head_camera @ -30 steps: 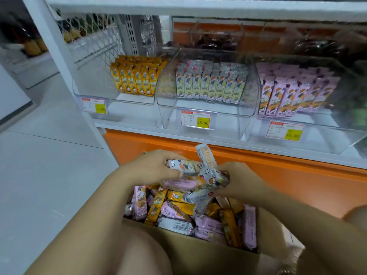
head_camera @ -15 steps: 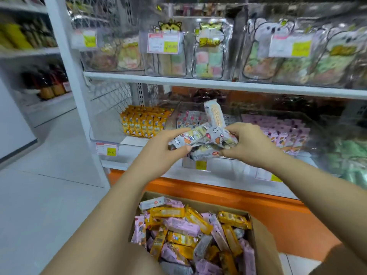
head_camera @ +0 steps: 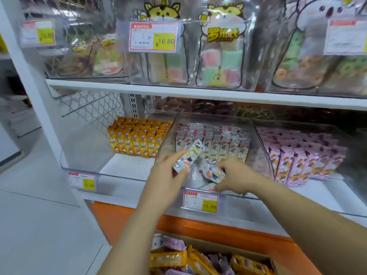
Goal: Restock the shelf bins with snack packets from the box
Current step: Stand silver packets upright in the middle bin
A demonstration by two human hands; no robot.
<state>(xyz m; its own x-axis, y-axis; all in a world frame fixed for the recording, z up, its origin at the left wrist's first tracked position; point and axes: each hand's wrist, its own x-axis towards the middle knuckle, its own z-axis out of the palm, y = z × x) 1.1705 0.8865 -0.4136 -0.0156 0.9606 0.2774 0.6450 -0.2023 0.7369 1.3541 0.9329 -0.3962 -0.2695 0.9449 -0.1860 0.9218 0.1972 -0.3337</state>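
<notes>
Since their grey wrappers match the row (head_camera: 216, 143) standing in the middle bin (head_camera: 238, 205), both hands reach into it. The left hand (head_camera: 166, 175) pinches one packet (head_camera: 190, 155), tilted; the right hand (head_camera: 236, 173) grips a bunch (head_camera: 212, 172) low near its front.

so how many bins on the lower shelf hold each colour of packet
yellow packets: 1
grey-white packets: 1
pink packets: 1
total: 3
</notes>
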